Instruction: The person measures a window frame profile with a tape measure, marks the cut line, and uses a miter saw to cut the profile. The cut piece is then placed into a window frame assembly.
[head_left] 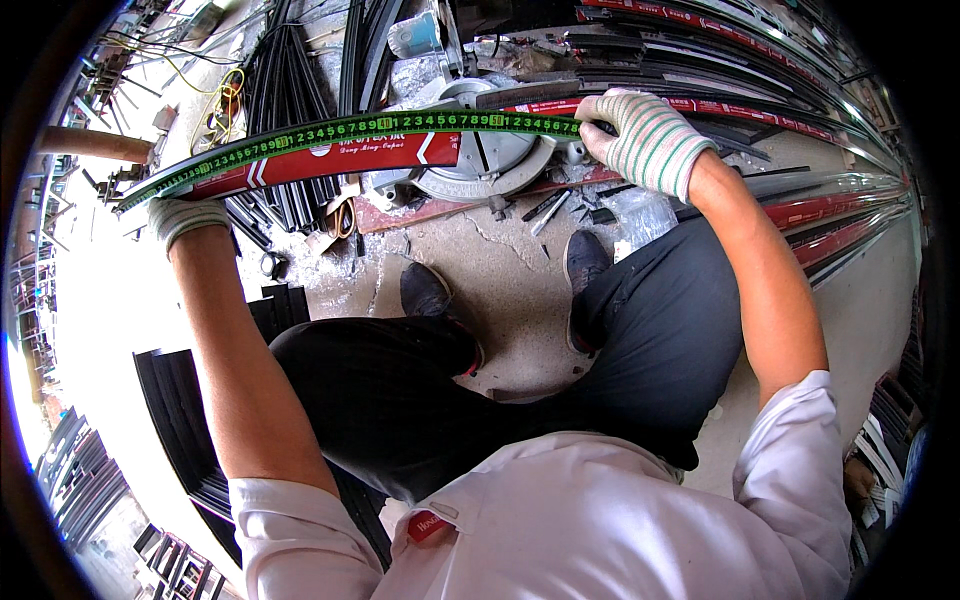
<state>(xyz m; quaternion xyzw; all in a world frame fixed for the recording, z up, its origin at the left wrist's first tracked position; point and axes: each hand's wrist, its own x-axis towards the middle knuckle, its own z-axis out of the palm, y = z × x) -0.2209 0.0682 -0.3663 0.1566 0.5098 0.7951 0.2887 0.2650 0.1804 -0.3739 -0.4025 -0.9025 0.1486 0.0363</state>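
A green tape measure blade [330,130] arches from my left hand to my right hand. Below it runs a profile strip with red printed film [340,160], its right end over the saw's round table. At the strip's left end, my gloved left hand [186,216] is closed on it; glare and the strip hide most of its fingers. My right hand [648,140], in a white glove with green stripes, is closed around the blade's right end. The tape's case cannot be made out. Behind the strip stands a mitre saw [485,150] with a pale blue motor housing [415,36].
Dark profiles [285,85] lie in a bundle at the far left. Red-wrapped profiles [820,210] stretch along the right. Offcuts [545,210] and clear plastic film [640,215] litter the floor near my shoes [427,290]. A yellow cable [205,90] lies at upper left.
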